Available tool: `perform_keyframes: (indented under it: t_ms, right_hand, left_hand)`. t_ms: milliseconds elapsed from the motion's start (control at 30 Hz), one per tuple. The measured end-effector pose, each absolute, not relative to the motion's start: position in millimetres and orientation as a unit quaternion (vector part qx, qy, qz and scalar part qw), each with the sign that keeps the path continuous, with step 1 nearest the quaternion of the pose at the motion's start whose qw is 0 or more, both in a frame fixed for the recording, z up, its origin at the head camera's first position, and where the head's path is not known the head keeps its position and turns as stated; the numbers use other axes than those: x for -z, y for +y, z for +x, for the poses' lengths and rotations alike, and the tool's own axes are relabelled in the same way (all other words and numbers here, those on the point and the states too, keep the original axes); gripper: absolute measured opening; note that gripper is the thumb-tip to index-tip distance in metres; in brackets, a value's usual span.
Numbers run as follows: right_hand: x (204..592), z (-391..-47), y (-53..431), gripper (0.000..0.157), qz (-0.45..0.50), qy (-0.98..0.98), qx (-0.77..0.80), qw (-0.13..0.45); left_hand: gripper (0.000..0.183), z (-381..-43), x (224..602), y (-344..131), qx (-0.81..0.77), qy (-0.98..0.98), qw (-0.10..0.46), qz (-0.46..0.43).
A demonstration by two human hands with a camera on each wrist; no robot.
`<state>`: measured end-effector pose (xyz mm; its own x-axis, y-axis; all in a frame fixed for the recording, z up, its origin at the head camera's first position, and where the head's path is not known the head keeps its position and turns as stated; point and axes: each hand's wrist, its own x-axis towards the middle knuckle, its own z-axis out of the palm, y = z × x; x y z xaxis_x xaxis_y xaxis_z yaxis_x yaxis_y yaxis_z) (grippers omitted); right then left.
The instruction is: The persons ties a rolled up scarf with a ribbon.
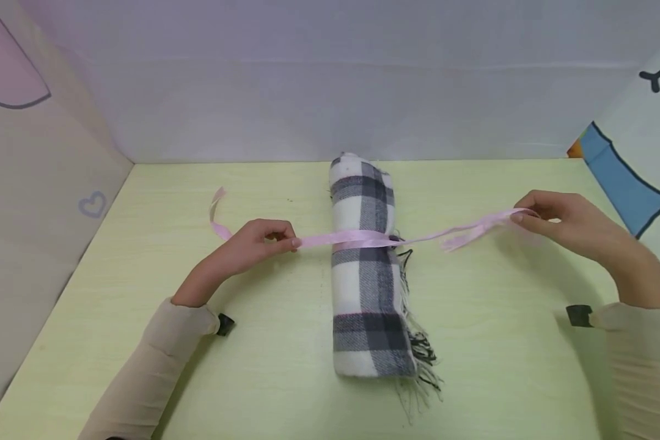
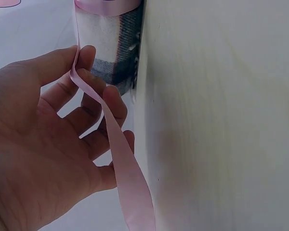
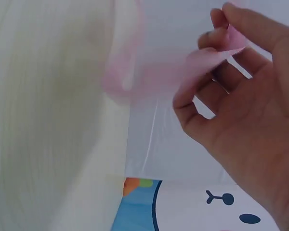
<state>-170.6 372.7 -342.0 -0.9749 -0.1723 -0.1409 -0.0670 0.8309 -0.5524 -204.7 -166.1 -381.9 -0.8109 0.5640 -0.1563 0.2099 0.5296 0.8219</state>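
A rolled plaid scarf [image 1: 357, 293] in white, grey and black lies lengthwise on the table, its fringe spilling out on the right side. Around its middle runs a pink ribbon [image 1: 363, 238]. My left hand [image 1: 255, 247] pinches the ribbon between thumb and forefinger, left of the scarf; the tail trails past the palm in the left wrist view. Out to the right, my right hand [image 1: 577, 223] pinches the other part of the ribbon, raised over the table. A loose ribbon end hangs below that stretch, and in the right wrist view the ribbon [image 3: 159, 77] is blurred.
The pale yellow-green table [image 1: 275, 366] meets a white back wall [image 1: 341, 91]. Printed side panels stand at left and right, the right one [image 1: 632, 177] with a blue shape. A dark strap end [image 1: 579, 315] sticks out at the right sleeve.
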Motion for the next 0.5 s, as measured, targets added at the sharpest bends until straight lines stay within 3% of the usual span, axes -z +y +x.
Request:
perform_keyframes:
  t_ms: [267, 500]
  right_hand:
    - [340.8, -174.9, 401.9, 0.020, -0.049, 0.958, 0.283, 0.004]
    - [341.1, -179.0, 425.5, 0.022, -0.035, 0.970, 0.243, -0.004]
  left_hand:
    - [0.018, -203.7, 382.0, -164.6, -0.430, 0.849, 0.213, 0.219]
    - [0.018, -203.9, 383.2, -163.5, -0.427, 0.850, 0.216, 0.219]
